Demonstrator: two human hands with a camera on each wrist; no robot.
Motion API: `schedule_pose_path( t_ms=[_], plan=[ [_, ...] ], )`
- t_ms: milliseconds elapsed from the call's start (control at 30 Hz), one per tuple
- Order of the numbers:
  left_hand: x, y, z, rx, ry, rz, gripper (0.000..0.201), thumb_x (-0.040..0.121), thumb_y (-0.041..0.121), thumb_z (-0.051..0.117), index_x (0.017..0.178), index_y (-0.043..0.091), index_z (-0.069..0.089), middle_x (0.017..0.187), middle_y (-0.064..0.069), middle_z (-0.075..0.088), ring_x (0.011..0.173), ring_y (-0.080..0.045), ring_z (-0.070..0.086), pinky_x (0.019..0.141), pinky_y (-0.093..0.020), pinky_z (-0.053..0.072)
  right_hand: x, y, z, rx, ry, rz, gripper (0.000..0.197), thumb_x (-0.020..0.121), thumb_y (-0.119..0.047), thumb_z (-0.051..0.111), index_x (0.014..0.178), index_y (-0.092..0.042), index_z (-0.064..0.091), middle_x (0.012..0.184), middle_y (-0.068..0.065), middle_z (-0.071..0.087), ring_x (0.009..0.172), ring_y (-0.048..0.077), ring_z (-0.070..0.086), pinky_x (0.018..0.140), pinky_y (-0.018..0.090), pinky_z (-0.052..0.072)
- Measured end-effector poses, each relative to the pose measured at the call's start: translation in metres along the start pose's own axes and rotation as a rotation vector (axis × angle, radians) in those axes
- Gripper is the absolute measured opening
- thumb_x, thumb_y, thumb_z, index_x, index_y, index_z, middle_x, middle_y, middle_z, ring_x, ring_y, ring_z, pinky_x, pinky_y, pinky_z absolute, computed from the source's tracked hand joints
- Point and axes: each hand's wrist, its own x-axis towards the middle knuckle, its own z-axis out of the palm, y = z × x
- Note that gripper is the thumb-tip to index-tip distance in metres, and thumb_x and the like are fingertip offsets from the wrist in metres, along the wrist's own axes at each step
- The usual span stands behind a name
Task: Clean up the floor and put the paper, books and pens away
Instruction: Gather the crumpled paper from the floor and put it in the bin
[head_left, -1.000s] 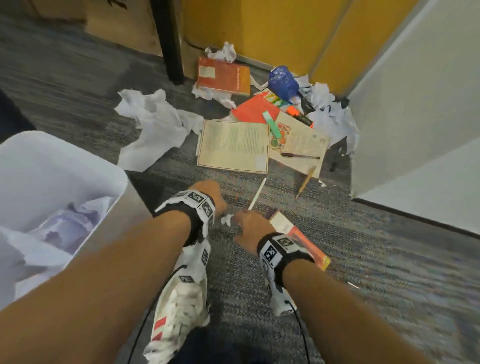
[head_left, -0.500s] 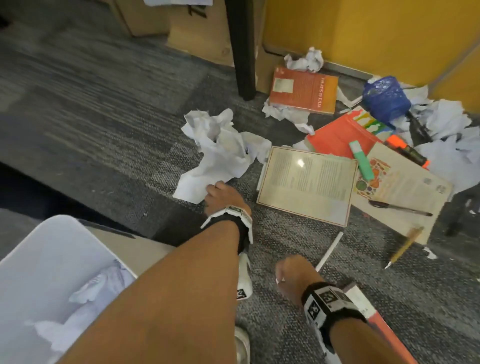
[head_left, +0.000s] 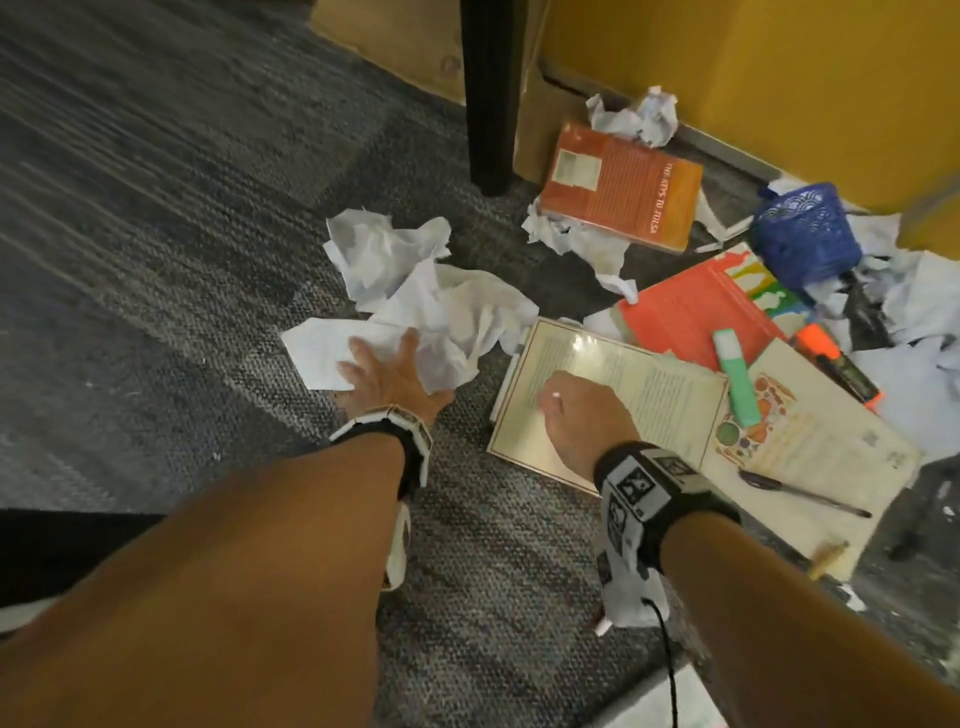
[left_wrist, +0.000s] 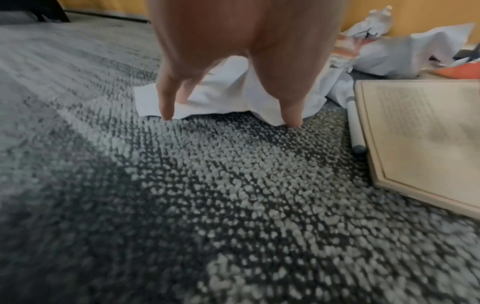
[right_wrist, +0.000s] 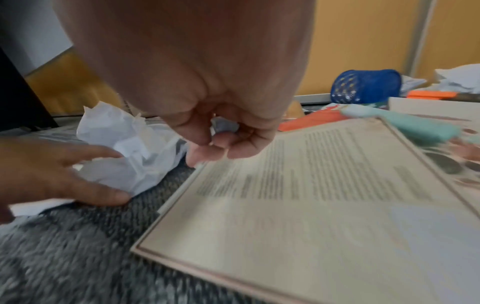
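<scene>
My left hand (head_left: 382, 364) lies spread on a big crumpled white paper (head_left: 457, 312) on the grey carpet, fingertips (left_wrist: 166, 111) at its near edge. My right hand (head_left: 558, 408) hovers curled over a cream book (head_left: 639, 384), pinching a small white paper scrap (head_left: 555, 396). Behind lie an orange book (head_left: 623, 192), a red book (head_left: 691, 312) and a cream illustrated book (head_left: 821, 447). A green highlighter (head_left: 735, 379), an orange marker (head_left: 831, 364), a black pen (head_left: 802, 491), a pencil (head_left: 828, 556) and a white marker (left_wrist: 354, 127) lie about.
A blue mesh pen cup (head_left: 802, 239) lies tipped over by the yellow wall (head_left: 727, 67). More crumpled paper (head_left: 639, 122) sits at the wall and at the far right (head_left: 924, 306). A black table leg (head_left: 491, 93) and cardboard (head_left: 410, 41) stand behind. My shoe (head_left: 400, 540) is below my left wrist.
My left hand has reached forward onto the big crumpled paper. My right hand picked up the small scrap and moved over the cream book. The white bin has left the view.
</scene>
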Motion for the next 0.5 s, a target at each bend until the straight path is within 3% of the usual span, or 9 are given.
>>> schedule_pose_path(
  t_ms=[67, 133, 200, 300, 433, 500],
  plan=[
    [0.006, 0.001, 0.003, 0.021, -0.018, -0.020, 0.081, 0.077, 0.065, 0.062, 0.140, 0.039, 0.021, 0.148, -0.020, 0.013, 0.136, -0.045, 0.020, 0.093, -0.058, 0.044, 0.023, -0.015, -0.002, -0.008, 0.066, -0.042, 0.029, 0.096, -0.028, 0.046, 0.107, -0.005, 0.060, 0.105, 0.016, 0.065, 0.101, 0.034, 0.060, 0.086, 0.041, 0.049],
    [0.010, 0.002, 0.006, 0.047, 0.011, -0.024, 0.068, 0.080, 0.065, 0.058, 0.134, 0.035, 0.031, 0.140, -0.018, 0.021, 0.130, -0.043, 0.028, 0.089, -0.055, 0.048, 0.049, -0.028, -0.002, -0.112, 0.113, -0.080, 0.044, 0.093, -0.036, 0.053, 0.125, -0.006, 0.051, 0.120, 0.019, 0.058, 0.112, 0.036, 0.053, 0.093, 0.042, 0.045],
    [0.011, 0.004, 0.004, 0.055, 0.053, -0.015, 0.050, 0.088, 0.057, 0.052, 0.131, 0.032, 0.040, 0.137, -0.015, 0.026, 0.125, -0.041, 0.034, 0.090, -0.052, 0.048, 0.074, -0.040, -0.004, -0.206, 0.095, -0.062, 0.067, 0.087, -0.041, 0.060, 0.141, -0.010, 0.035, 0.135, 0.018, 0.044, 0.123, 0.036, 0.043, 0.100, 0.044, 0.040],
    [0.006, -0.003, -0.002, 0.129, 0.069, 0.040, 0.035, 0.098, 0.041, 0.043, 0.129, 0.028, 0.050, 0.134, -0.012, 0.032, 0.118, -0.037, 0.044, 0.088, -0.046, 0.045, 0.103, -0.054, -0.001, -0.328, 0.075, -0.106, 0.092, 0.077, -0.035, 0.075, 0.149, -0.016, 0.020, 0.141, 0.019, 0.030, 0.128, 0.038, 0.034, 0.103, 0.045, 0.038],
    [0.001, -0.022, -0.015, 0.278, -0.011, 0.132, 0.031, 0.096, 0.036, 0.048, 0.124, 0.026, 0.057, 0.128, -0.007, 0.037, 0.111, -0.032, 0.053, 0.092, -0.047, 0.043, 0.130, -0.063, 0.011, -0.385, -0.060, -0.079, 0.101, 0.076, -0.024, 0.077, 0.152, -0.021, 0.011, 0.147, 0.020, 0.019, 0.135, 0.041, 0.025, 0.109, 0.047, 0.032],
    [0.000, -0.026, -0.019, 0.348, -0.037, 0.144, 0.033, 0.091, 0.035, 0.053, 0.123, 0.025, 0.058, 0.128, -0.004, 0.036, 0.109, -0.029, 0.055, 0.090, -0.043, 0.042, 0.143, -0.064, 0.009, -0.338, -0.148, -0.015, 0.089, 0.079, -0.025, 0.074, 0.149, -0.023, 0.019, 0.148, 0.020, 0.018, 0.136, 0.043, 0.023, 0.109, 0.048, 0.033]
  ],
)
